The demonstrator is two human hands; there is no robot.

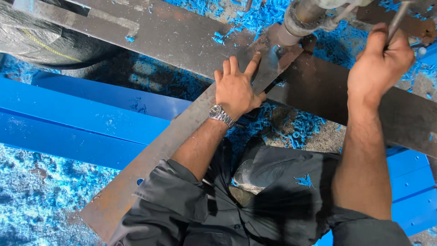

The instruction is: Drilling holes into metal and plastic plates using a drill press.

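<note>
Bright, even daylight from above; colours saturated, no strong glare. A soft shadow lies under the left hand (235,89) and a darker one across the shirt (273,200). Focus is sharp at centre; slight wide-angle stretching and softness at the edges.

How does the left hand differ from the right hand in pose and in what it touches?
The left hand lies flat, fingers spread, on the long rusty metal strip; the right hand is closed in a fist around a thin metal lever. The left hand has a silver wristwatch at its wrist; the right wrist is bare. The left hand sits near the drill spindle; the right is further out to the side. Both arms are bare, sleeves rolled.
</note>
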